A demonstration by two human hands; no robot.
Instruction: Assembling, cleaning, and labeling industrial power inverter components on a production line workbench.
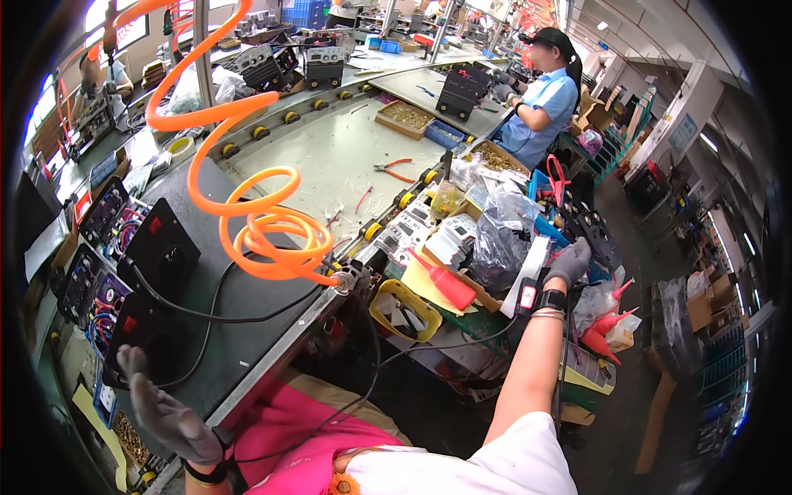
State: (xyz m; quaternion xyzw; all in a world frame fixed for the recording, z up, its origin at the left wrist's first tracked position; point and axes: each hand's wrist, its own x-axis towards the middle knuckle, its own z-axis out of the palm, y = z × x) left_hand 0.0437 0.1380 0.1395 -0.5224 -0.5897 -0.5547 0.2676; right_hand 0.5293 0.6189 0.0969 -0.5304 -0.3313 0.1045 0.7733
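Observation:
My left hand [169, 417], in a grey glove, is at the lower left with its fingers apart and nothing in it. Just beyond it, two black panels [169, 247] with red switches stand on the dark bench top [272, 309]. Coloured wiring [128, 227] shows behind them, and a black cable [214, 318] trails across the bench. My right hand [569, 262], also gloved, reaches over the cluttered parts at the right, beside a white strip [528, 272] and a grey plastic bag [501, 239]. Its fingers are too unclear to show whether they hold anything.
An orange coiled air hose [280, 239] hangs over the bench. Pliers [394, 169] lie on the pale tabletop farther off. Red squeeze bottles [450, 285], a yellow bin [404, 312] and small parts crowd the right side. A co-worker in blue [536, 107] handles a black unit [462, 91].

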